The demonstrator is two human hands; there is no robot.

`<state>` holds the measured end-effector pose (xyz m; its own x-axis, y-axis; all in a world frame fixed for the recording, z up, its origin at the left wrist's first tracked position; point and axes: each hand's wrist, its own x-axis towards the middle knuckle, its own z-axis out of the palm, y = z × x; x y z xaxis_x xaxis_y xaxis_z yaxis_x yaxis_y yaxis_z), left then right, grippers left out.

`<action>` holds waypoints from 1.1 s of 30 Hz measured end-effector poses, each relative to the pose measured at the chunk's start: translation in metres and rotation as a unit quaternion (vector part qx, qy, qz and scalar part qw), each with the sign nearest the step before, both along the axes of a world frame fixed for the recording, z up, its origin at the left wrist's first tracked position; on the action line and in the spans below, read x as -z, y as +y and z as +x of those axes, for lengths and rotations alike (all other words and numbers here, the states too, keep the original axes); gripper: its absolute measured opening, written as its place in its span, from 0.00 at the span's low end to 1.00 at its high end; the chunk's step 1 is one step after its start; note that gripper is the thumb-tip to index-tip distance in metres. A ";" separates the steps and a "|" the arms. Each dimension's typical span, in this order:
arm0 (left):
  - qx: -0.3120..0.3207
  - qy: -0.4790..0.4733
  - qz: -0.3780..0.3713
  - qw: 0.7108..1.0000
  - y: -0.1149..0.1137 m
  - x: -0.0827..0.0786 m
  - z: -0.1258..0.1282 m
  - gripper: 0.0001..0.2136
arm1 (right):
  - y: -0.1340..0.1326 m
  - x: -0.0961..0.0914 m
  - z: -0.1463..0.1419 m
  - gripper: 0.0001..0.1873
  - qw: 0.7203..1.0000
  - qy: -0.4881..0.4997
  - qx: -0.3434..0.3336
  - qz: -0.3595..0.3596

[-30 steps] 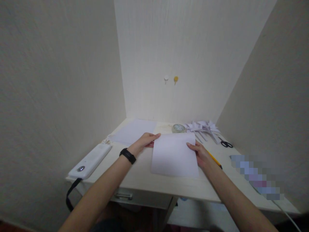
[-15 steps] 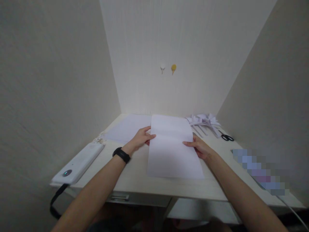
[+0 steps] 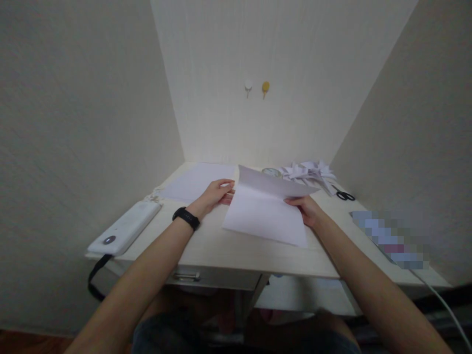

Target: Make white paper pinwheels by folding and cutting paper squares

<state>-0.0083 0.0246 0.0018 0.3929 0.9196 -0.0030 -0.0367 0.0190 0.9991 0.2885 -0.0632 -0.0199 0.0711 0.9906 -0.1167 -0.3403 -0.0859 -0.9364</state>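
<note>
A white sheet of paper [image 3: 263, 214] lies in the middle of a pale wooden desk [image 3: 221, 250], turned a little askew. Its far part is lifted off the desk along a crease. My left hand [image 3: 216, 193], with a black band on the wrist, pinches the sheet's left edge near the crease. My right hand [image 3: 305, 208] holds the right edge at the same height, fingers curled onto the paper.
A second white sheet [image 3: 197, 181] lies at the back left. A roll of clear tape [image 3: 272, 172], folded paper shapes [image 3: 308, 172] and black scissors [image 3: 344, 196] sit at the back right. A white device [image 3: 125, 228] with a black strap rests at the left edge. A cable [image 3: 438, 300] runs off the right.
The folded sheet was opened out to full length, then its far part came up off the desk. The sheet has turned slightly. The view has tipped downward.
</note>
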 end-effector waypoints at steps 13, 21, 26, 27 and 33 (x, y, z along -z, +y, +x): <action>0.095 -0.070 -0.113 0.987 -0.009 -0.003 -0.001 0.33 | 0.002 0.017 -0.010 0.18 0.966 -0.091 0.223 0.095; 0.074 -0.121 -0.079 0.987 -0.008 0.003 0.007 0.24 | -0.034 0.017 -0.035 0.28 0.854 -0.406 0.196 0.259; -0.030 -0.107 -0.011 0.994 -0.006 0.006 0.009 0.09 | -0.062 0.006 -0.043 0.25 0.830 -0.488 0.115 0.245; -0.047 -0.108 -0.003 0.993 -0.005 0.006 0.008 0.08 | -0.067 0.002 -0.039 0.25 0.843 -0.482 0.064 0.232; -0.053 -0.099 0.033 0.993 -0.007 0.003 0.009 0.19 | -0.059 -0.025 -0.020 0.50 0.958 -0.246 -0.086 0.119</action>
